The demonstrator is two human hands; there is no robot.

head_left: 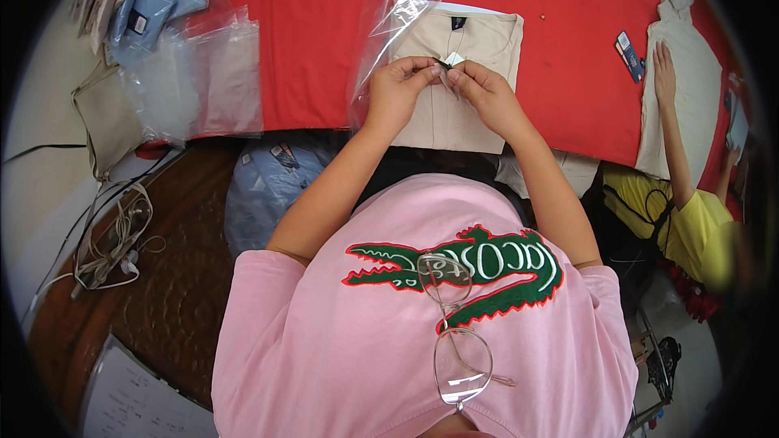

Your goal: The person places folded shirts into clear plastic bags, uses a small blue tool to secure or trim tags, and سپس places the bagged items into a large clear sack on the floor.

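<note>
A beige garment [495, 118], folded into a rectangle with a dark label at its neck, lies in front of me on the red cloth. My left hand [398, 91] and my right hand [485, 93] meet over its middle, both closed in a pinch. Between the fingertips are a small white hang tag [455, 58] and a dark strip or cord, partly covered by my fingers. A clear plastic bag [375, 57] lies along the garment's left side, by my left hand, and stretches away beyond its far edge.
Clear plastic bags [231, 77] are stacked at the left, near blue packed garments [166, 2]. Right, a co-worker's hand [664, 73] rests on a pale garment [683, 118] beside a dark tag [628, 57]. A bagged blue garment [272, 195] sits below the table edge; bundled cables [114, 235] hang left.
</note>
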